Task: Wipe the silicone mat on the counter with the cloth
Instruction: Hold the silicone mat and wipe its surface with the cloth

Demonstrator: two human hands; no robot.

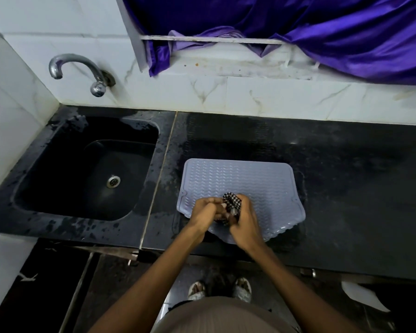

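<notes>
Both hands, left hand (205, 211) and right hand (244, 222), bunch the small black-and-white checked cloth (231, 203) between curled fingers just above the ridged pale-blue silicone mat (238, 179) beneath them; wiping looks about to start, and next the wad must press flat.

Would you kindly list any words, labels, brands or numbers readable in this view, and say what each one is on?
None: no readable text shows anywhere.
The silicone mat bears only a raised wave pattern.
The checked cloth, gripped by the left hand and right hand, bears no print.
The tap shows no brand mark.
</notes>
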